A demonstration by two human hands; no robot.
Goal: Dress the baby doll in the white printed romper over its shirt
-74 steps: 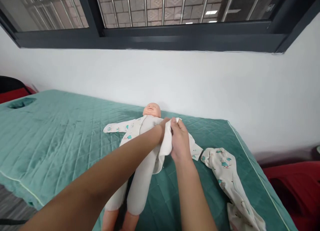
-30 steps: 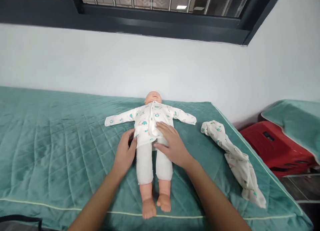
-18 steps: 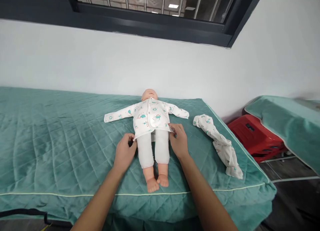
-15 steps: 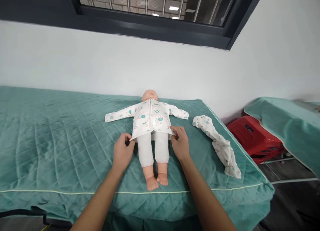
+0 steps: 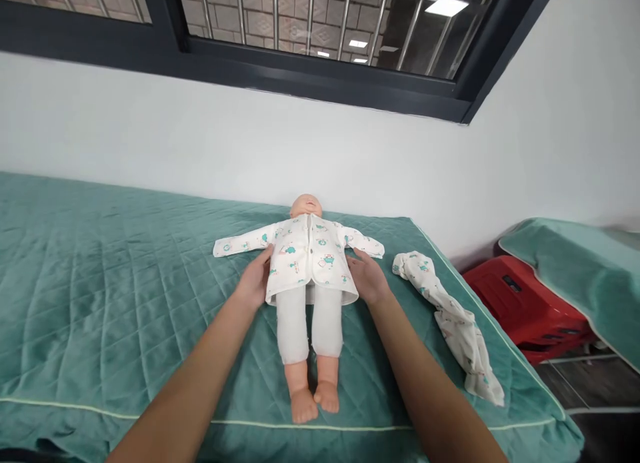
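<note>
A baby doll (image 5: 306, 205) lies on its back on the green quilted bed cover, its head toward the wall. It wears a white printed jacket (image 5: 293, 259), closed down the front, with both sleeves spread outward. White cloth covers the legs down to bare feet. My left hand (image 5: 254, 277) rests against the jacket's left side, fingers stretched along the torso and partly hidden. On the opposite side, my right hand (image 5: 367, 276) touches the jacket's edge below the sleeve, its fingers extended. Neither hand grips the fabric.
To the right lies a bunched piece of white printed clothing (image 5: 450, 323). The bed cover (image 5: 125, 303) spreads across the bed, which ends at a white wall under a dark window frame (image 5: 320, 83). Past the bed's right edge are a red case (image 5: 530, 309) and another green cover (image 5: 560, 263).
Both hands have let go of the jacket's lower corners and moved up along its sides, now lying flat against the torso. The camera view has tilted slightly upward.
</note>
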